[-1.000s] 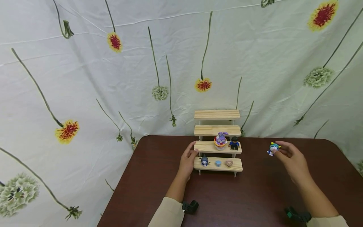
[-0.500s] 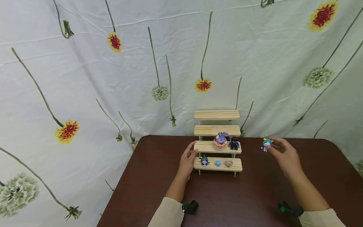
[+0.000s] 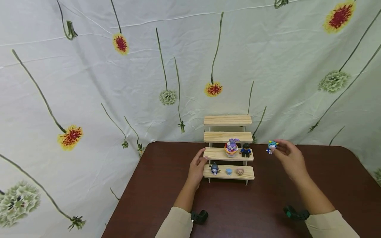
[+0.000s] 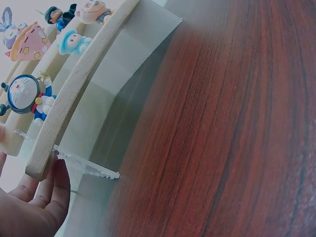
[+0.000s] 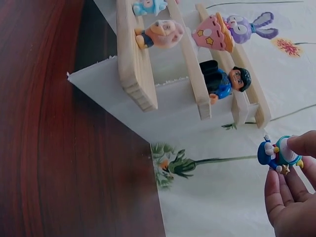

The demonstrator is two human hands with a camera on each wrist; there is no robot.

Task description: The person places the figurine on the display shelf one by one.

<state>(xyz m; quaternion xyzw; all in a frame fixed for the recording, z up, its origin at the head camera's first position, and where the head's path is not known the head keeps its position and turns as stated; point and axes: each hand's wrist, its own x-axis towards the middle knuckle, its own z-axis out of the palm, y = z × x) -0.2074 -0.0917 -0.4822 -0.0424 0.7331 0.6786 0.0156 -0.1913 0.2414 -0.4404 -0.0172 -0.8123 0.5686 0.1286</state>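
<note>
A four-step wooden display stand stands at the back of the dark brown table. On its lowest step sit three small figures: a blue-and-white round-headed one, a light blue one and a tan one. The second step carries a purple-eared rabbit figure and a black-haired figure in blue. My left hand rests against the stand's left end, fingers touching the lower steps. My right hand pinches a small blue-and-teal figure in the air right of the stand.
A pale cloth printed with long-stemmed flowers hangs behind the table. The stand's two upper steps carry nothing. Bare tabletop spreads in front of the stand and to both sides; the table's left edge runs diagonally.
My right hand has carried the small blue figure up and to the left, closer to the stand's right end. The left hand has stayed against the stand.
</note>
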